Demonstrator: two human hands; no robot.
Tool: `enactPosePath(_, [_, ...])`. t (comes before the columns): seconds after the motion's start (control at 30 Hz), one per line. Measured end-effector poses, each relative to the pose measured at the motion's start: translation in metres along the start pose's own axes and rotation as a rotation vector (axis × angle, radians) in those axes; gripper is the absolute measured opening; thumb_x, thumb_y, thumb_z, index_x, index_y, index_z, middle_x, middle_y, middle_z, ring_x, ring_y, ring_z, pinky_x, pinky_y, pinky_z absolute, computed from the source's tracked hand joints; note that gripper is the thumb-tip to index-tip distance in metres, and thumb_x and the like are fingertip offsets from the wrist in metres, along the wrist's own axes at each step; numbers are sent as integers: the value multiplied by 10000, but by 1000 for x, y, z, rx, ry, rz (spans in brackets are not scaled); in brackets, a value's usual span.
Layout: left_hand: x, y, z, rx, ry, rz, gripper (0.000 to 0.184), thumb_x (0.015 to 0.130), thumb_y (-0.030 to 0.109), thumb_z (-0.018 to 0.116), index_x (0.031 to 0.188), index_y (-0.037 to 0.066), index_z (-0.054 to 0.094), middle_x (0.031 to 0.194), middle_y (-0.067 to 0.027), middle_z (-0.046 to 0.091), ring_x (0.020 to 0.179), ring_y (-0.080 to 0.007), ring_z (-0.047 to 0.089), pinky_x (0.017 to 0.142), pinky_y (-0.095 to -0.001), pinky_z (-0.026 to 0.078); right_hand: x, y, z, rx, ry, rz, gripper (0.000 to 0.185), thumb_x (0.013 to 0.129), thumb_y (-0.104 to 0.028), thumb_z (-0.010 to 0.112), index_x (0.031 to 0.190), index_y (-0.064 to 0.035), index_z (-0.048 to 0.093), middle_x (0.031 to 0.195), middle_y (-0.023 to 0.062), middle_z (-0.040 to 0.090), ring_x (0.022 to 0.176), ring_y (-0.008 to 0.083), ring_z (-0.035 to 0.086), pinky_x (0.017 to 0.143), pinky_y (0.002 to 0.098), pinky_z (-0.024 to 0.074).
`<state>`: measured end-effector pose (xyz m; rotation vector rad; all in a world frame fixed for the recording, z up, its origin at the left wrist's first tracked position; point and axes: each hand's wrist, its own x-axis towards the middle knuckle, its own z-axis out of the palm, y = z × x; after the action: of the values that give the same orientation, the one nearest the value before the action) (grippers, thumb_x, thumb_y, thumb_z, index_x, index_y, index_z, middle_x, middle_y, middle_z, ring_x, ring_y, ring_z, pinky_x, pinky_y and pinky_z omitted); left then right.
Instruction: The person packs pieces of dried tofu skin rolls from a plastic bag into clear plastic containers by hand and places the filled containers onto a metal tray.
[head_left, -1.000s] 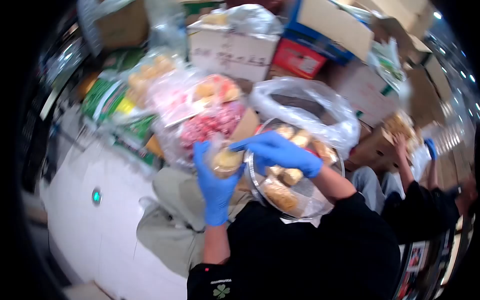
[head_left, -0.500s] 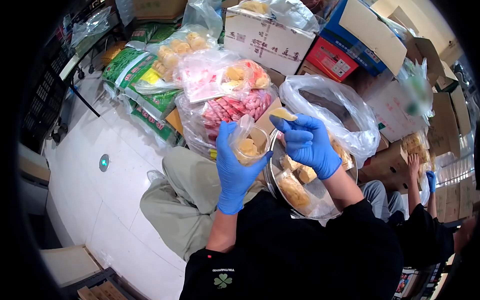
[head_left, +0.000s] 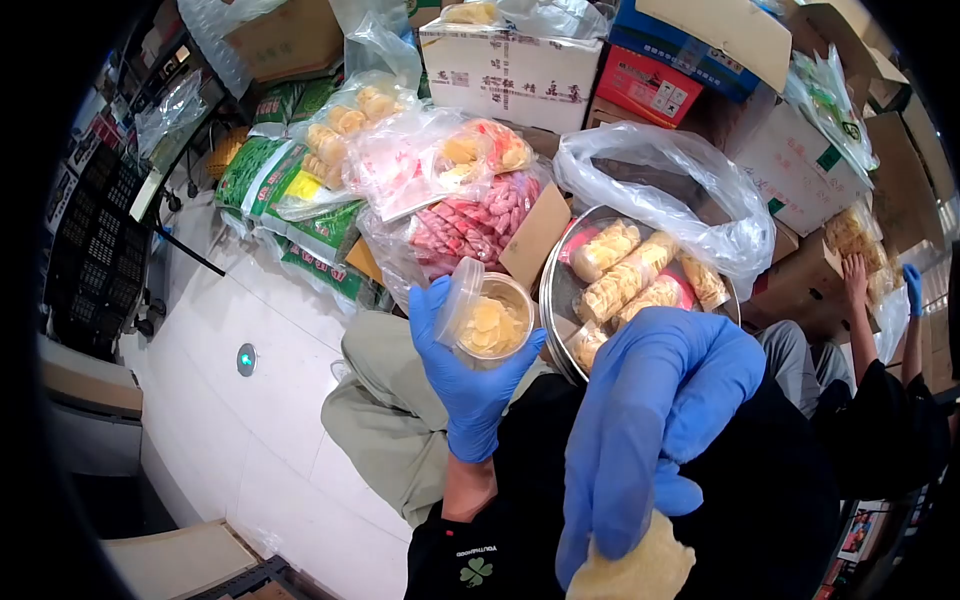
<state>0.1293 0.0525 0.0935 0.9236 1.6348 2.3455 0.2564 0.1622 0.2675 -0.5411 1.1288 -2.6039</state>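
My left hand, in a blue glove, holds a clear plastic cup tilted towards me. Its lid stands open beside the rim, by my fingers. Thin pale yellow chips lie inside the cup. Close to the camera, my gloved right hand pinches one yellowish chip between its fingertips. Behind the right hand is a round metal basin with several clear packs of stacked chips in it; the hand hides part of it.
Behind the cup lie a bag of pink-red packets and green sacks. A large clear plastic bag gapes beyond the basin. Cardboard boxes line the back. At the right, a co-worker's hand reaches towards packs in a carton.
My right hand has come from above the basin down and close to the camera with the chip. My left hand and the cup have shifted slightly down, and the view has tilted.
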Motion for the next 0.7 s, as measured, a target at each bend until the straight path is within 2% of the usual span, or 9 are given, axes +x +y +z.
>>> enactPosePath(0.07, [10, -6, -8, -497, 195, -433, 1167, 601, 148, 950, 1476, -42, 202, 1393, -174, 428, 1246, -289, 499, 1049, -410, 430, 7, -1, 0, -67, -137, 74, 424, 883, -143, 545, 1090, 222, 603, 1066, 423, 603, 538, 191, 607, 572, 280, 515])
enactPosePath(0.1, [4, 4, -9, -490, 195, -446, 1167, 601, 148, 950, 1476, -42, 202, 1393, -174, 428, 1246, -289, 499, 1049, -410, 430, 7, 2, -1, -55, -131, 69, 424, 883, -143, 545, 1090, 222, 603, 1066, 423, 603, 538, 191, 607, 572, 280, 515])
enactPosePath(0.17, [-3, 29, 1, 447, -7, 126, 1143, 601, 148, 947, 1470, -27, 225, 1399, -161, 417, 1260, -283, 484, 1051, -401, 431, 2, 5, -8, -20, 5, -11, 436, 932, -183, 494, 1203, 143, 593, 845, 148, 661, 577, 140, 541, 615, 240, 452])
enactPosePath(0.23, [-7, -1, 3, 328, 17, 273, 1123, 596, 148, 945, 1465, -11, 251, 1400, -155, 419, 1269, -293, 474, 1071, -408, 409, 2, 12, -24, 189, -26, -93, 448, 936, -185, 500, 1228, 149, 564, 971, 165, 647, 579, 148, 545, 601, 261, 466])
enactPosePath(0.27, [-10, -6, 6, 279, 26, 234, 1127, 593, 140, 945, 1466, -11, 248, 1400, -155, 420, 1266, -291, 476, 1071, -410, 410, -5, 12, -11, 233, 321, -114, 454, 891, -209, 543, 1096, 192, 603, 729, 167, 641, 498, 153, 576, 526, 264, 479])
enactPosePath(0.37, [-12, -15, 8, 174, 58, 124, 1140, 584, 118, 945, 1469, -12, 239, 1401, -157, 423, 1256, -286, 481, 1069, -418, 410, -26, 13, -9, 240, 164, -114, 446, 878, -204, 579, 1088, 187, 622, 733, 158, 656, 486, 136, 559, 516, 264, 467])
enactPosePath(0.43, [-9, -8, 12, 148, 54, 33, 1164, 579, 115, 947, 1478, -17, 219, 1399, -162, 428, 1245, -291, 488, 1060, -425, 419, -38, 10, 9, 114, 84, -154, 427, 869, -173, 587, 1065, 204, 626, 804, 235, 673, 467, 147, 549, 511, 288, 472])
enactPosePath(0.6, [-13, 3, 20, 287, -101, 221, 1197, 586, 121, 945, 1496, -19, 180, 1403, -172, 425, 1259, -298, 476, 1080, -431, 395, -47, -9, 31, 6, -93, -34, 317, 853, -51, 560, 1038, 190, 648, 954, 314, 668, 577, 217, 630, 562, 365, 528])
enactPosePath(0.7, [-18, 8, 24, 285, -75, 201, 1179, 593, 127, 941, 1496, -11, 195, 1412, -174, 420, 1268, -308, 471, 1089, -444, 381, -47, -5, 37, -170, -184, -127, 346, 893, -79, 550, 1138, 160, 602, 917, 242, 675, 595, 181, 618, 566, 322, 504])
